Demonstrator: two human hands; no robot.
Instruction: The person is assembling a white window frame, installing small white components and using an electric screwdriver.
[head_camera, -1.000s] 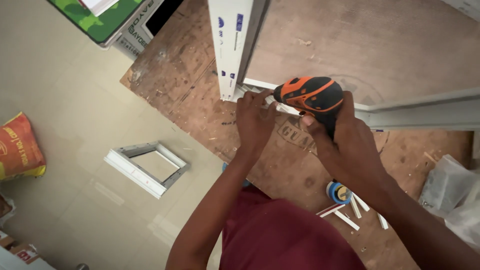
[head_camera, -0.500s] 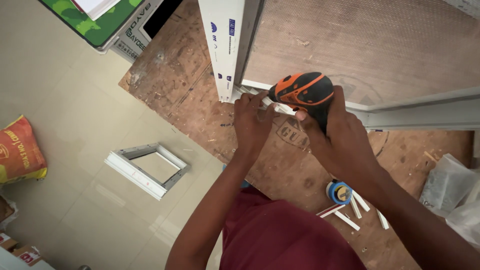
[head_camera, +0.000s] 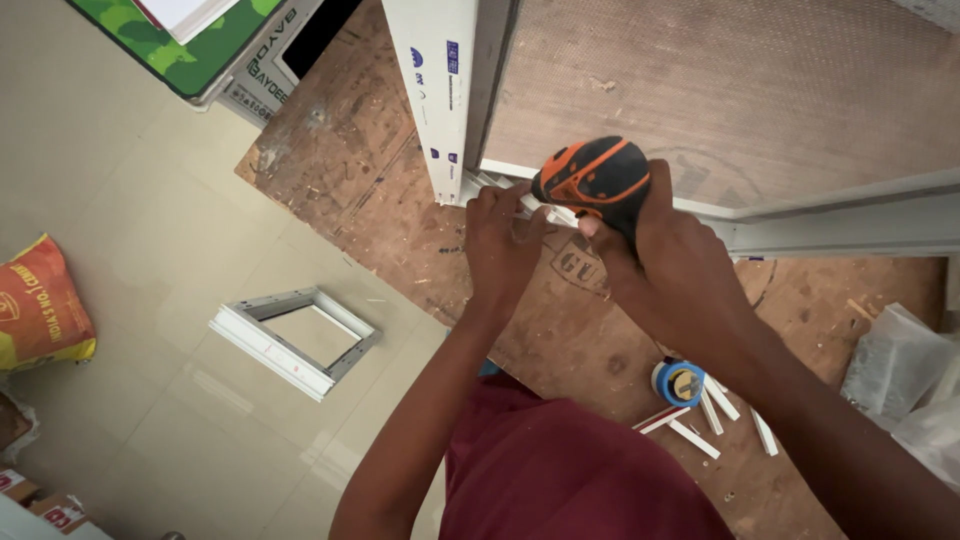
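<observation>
Right hand (head_camera: 672, 255) on drill (head_camera: 592, 178), left hand (head_camera: 503, 240) bracing frame corner (head_camera: 470, 185)

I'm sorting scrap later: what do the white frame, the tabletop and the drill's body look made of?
Frame: likely plastic profile, smooth white with protective film. Tabletop: plywood or similar board, brown, scuffed, dusty. Drill: moulded plastic, orange and black, matte; the right hand holds it, the left hand at the frame corner.

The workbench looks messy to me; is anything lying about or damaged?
Yes. The plywood bench top is scuffed and strewn with shavings, and short white offcuts lie scattered beside a blue tape roll. A small white frame lies on the floor.
</observation>
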